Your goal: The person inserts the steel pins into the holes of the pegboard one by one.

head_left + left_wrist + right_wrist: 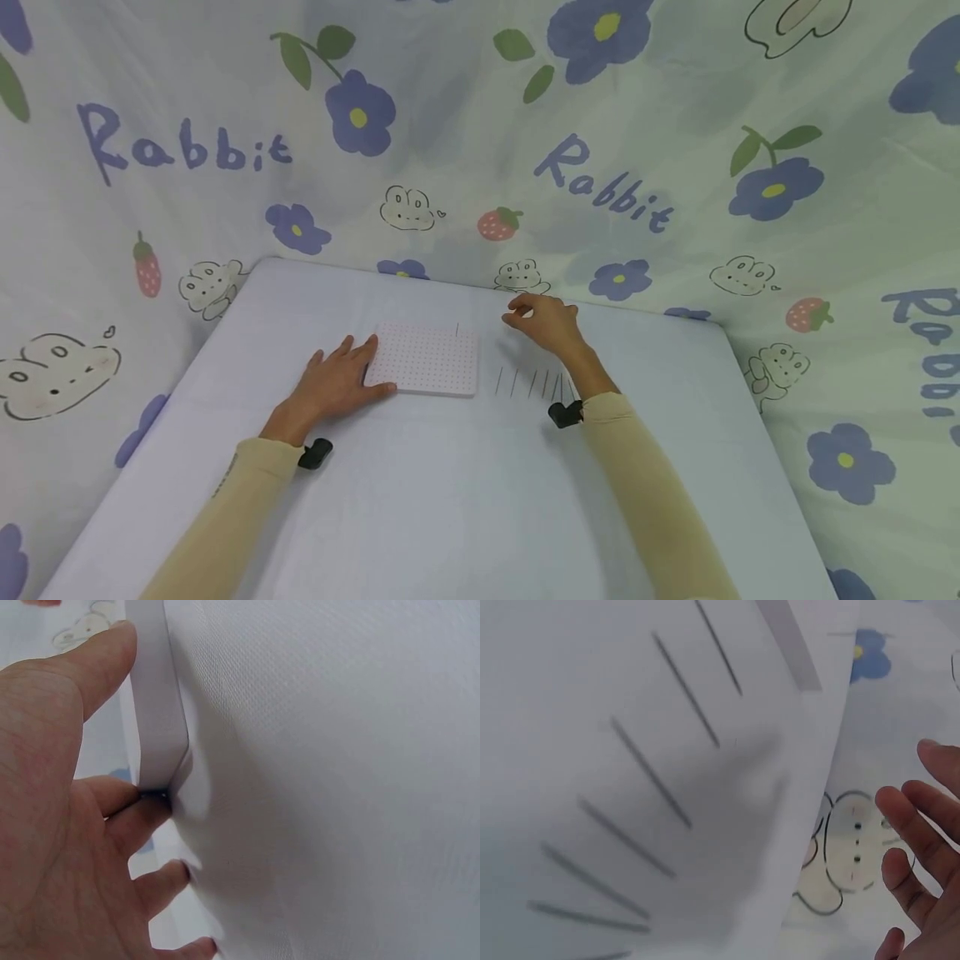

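Left hand [336, 382] lies flat, steadying the pegboard [427, 359]; right hand [546, 322] hovers loosely curled, empty, near the worktop's [450, 492] far edge.

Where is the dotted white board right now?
In the head view the dotted white board lies flat mid-table, the left hand resting against its left edge, with a row of thin pins on the table to its right.

Two forearms are seen from above, each covered by a long, close-fitting sleeve of pale beige cloth that ends at the wrist. The left hand [335, 383] and right hand [546, 322] are left bare, with no gloves or rings visible. A small black device [315, 453] is strapped under the left wrist, and a matching black device [566, 413] is worn at the right wrist.
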Action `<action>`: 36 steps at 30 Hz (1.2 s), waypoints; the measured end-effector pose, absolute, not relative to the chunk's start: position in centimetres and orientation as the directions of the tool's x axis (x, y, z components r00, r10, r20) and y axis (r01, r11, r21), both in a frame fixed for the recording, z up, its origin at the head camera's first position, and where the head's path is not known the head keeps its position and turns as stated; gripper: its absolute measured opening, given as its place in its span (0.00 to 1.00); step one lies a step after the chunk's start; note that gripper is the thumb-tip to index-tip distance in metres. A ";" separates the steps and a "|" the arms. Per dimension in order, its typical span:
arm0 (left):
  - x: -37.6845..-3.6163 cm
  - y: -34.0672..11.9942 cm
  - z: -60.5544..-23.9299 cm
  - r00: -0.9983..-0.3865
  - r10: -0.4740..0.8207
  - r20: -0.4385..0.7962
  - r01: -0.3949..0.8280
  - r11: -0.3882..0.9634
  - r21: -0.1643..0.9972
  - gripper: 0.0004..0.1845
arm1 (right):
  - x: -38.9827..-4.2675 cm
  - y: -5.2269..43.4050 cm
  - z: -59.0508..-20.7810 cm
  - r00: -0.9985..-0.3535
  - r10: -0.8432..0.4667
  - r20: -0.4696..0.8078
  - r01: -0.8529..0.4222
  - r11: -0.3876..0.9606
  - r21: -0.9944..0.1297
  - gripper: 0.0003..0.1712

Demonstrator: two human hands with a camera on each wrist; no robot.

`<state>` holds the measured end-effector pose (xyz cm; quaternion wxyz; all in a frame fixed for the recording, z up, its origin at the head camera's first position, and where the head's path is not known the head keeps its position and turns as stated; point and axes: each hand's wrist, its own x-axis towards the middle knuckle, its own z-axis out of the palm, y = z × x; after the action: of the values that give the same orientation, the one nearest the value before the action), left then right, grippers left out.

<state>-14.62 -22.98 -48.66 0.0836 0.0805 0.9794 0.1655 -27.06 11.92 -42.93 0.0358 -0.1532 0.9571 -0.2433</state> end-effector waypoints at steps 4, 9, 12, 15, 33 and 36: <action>-14.7 -23.1 -48.6 -0.973 0.189 -0.136 0.135 0.934 0.331 0.54 | -27.0 13.9 -42.5 -0.958 -0.288 -0.005 -0.250 0.840 -0.482 0.22; -14.8 -23.3 -48.4 -0.973 0.187 -0.136 0.133 0.935 0.329 0.54 | -26.9 15.7 -42.1 -0.964 -0.267 -0.015 -0.229 0.853 -0.470 0.24; -14.7 -23.4 -48.3 -0.974 0.184 -0.134 0.131 0.934 0.332 0.53 | -26.9 16.6 -42.0 -0.966 -0.260 -0.007 -0.227 0.859 -0.460 0.24; -14.7 -23.5 -48.2 -0.974 0.183 -0.134 0.130 0.934 0.333 0.54 | -26.8 17.3 -41.9 -0.969 -0.245 -0.006 -0.215 0.861 -0.461 0.24; -14.6 -23.0 -48.5 -0.973 0.196 -0.123 0.143 0.928 0.345 0.54 | -25.2 22.3 -42.5 -0.981 -0.192 -0.031 -0.155 0.869 -0.471 0.32; -14.6 -23.0 -48.4 -0.973 0.194 -0.128 0.141 0.930 0.340 0.54 | -25.0 22.9 -42.7 -0.983 -0.182 -0.037 -0.143 0.871 -0.469 0.32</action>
<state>-14.59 -22.98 -48.45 0.0797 0.0855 0.9791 0.1666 -24.99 22.88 -42.74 0.0400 -0.0840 0.9665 -0.2392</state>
